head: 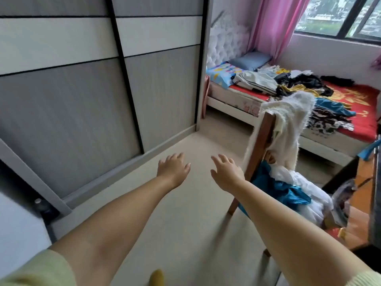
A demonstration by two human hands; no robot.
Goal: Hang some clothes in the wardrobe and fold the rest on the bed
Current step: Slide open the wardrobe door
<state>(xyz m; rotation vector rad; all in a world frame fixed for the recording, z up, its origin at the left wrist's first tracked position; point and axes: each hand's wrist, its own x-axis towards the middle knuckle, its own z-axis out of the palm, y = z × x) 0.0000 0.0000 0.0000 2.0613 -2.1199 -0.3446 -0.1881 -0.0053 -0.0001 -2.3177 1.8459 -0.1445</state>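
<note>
Clothes (305, 85) are lying in a loose, unfolded heap across the red bedspread of the bed (233, 101) at the far right of the room, under the window (338, 15), while I am holding both bare arms out in front of me over the pale floor (185, 223). My left hand (173, 168) is hovering palm down with its fingers spread and relaxed, gripping nothing, and my right hand (225, 172) is doing the same just beside it, fingers loose and holding nothing. The wardrobe (82, 79) is standing along the left wall, its grey and white sliding doors drawn across, with a dark gap showing at the near left edge. Just right of my right hand, a fluffy white garment (288, 129) is hanging over the back of a wooden chair (258, 149), and more white and blue fabric (288, 188) is piling up on its seat. At the head of the bed a blue pillow (250, 59) is resting against the tufted white headboard (226, 44), with a pink curtain (274, 25) hanging behind it. Pale green sleeves are showing at the near edge on both of my arms, and something yellow is peeking in at the bottom, too little of it visible to tell what it is.
</note>
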